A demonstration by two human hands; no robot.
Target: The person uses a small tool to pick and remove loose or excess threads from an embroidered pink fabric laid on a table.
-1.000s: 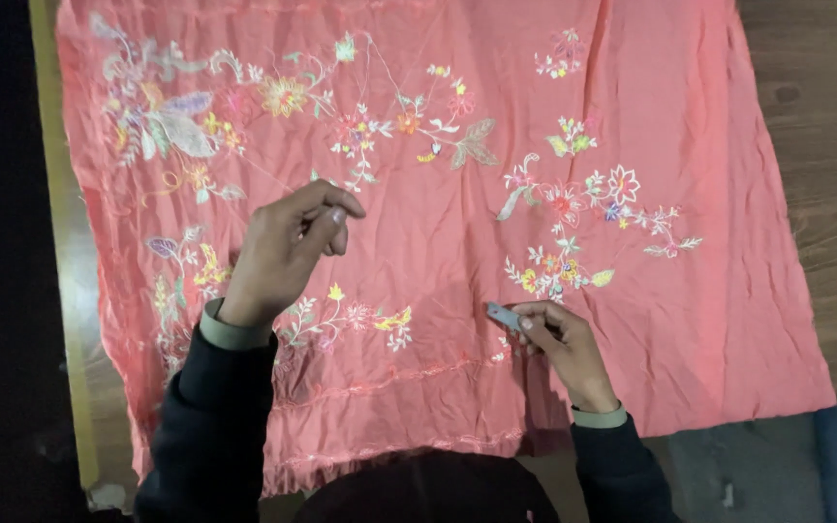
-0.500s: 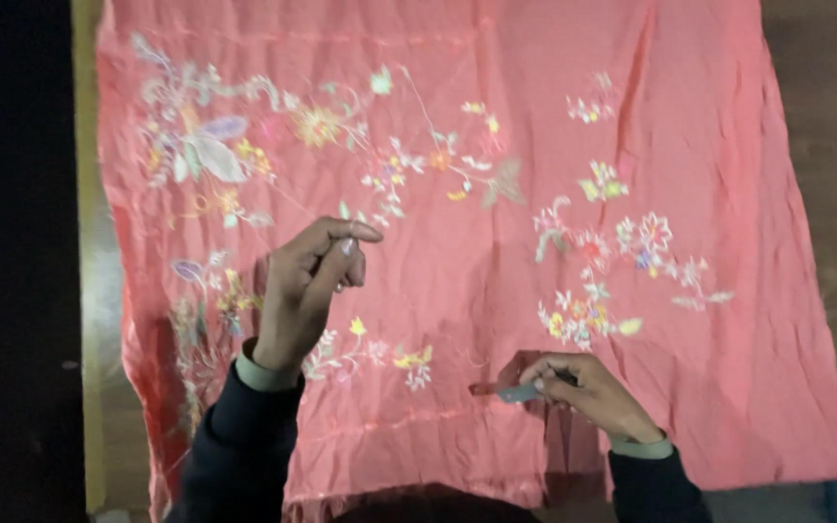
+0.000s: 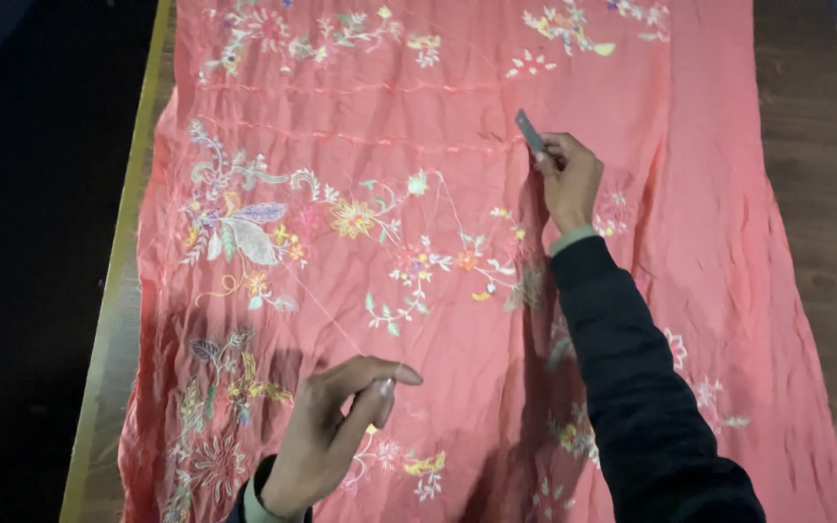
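Wooden table with embroidered cloth spread over it.

The table (image 3: 825, 242) is brown wood with visible grain; its left edge carries a yellowish strip. A coral-pink cloth (image 3: 728, 232) lies flat on it, creased, covering most of the top and leaving bare wood along the right side. Floral embroidery in several colours runs across the cloth, densest at its left half.

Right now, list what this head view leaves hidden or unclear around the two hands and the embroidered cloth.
- Small grey tool in the right hand: its kind is too small to tell, its lower end hidden by the fingers.
- Left hand: what the pinched fingertips hold is too fine to see.
- Pink embroidered cloth: top and bottom cut off by the frame.
- Embroidery under the dark right sleeve: covered.
- Wooden table: mostly covered.
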